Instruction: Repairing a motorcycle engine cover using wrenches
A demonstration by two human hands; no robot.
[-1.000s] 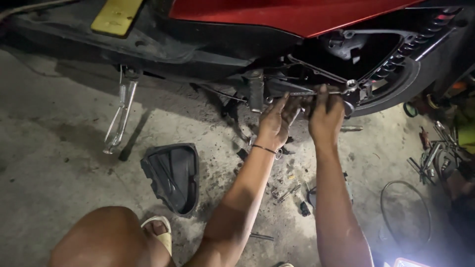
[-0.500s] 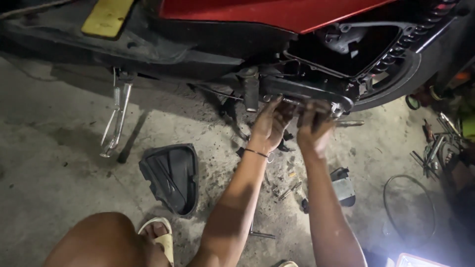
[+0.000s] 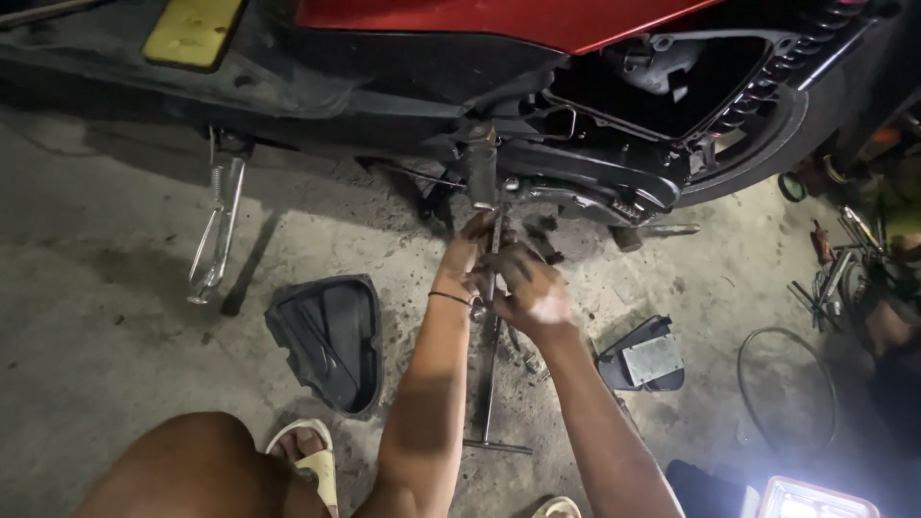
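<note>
Both hands meet under the scooter's engine case (image 3: 585,187). The left hand (image 3: 472,251) and right hand (image 3: 531,288) curl around a long T-handle wrench (image 3: 491,384) standing on the floor (image 3: 115,288); its upper end is hidden behind the fingers.

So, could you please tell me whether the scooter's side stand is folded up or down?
Down: the side stand angles from the scooter to the concrete floor.

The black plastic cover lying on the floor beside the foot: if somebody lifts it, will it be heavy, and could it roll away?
The black plastic cover looks like a thin hollow shell, so probably light. Its broad, shallow shape lies flat on the concrete floor, so rolling seems unlikely. Dust may make it slightly slippery.
</note>
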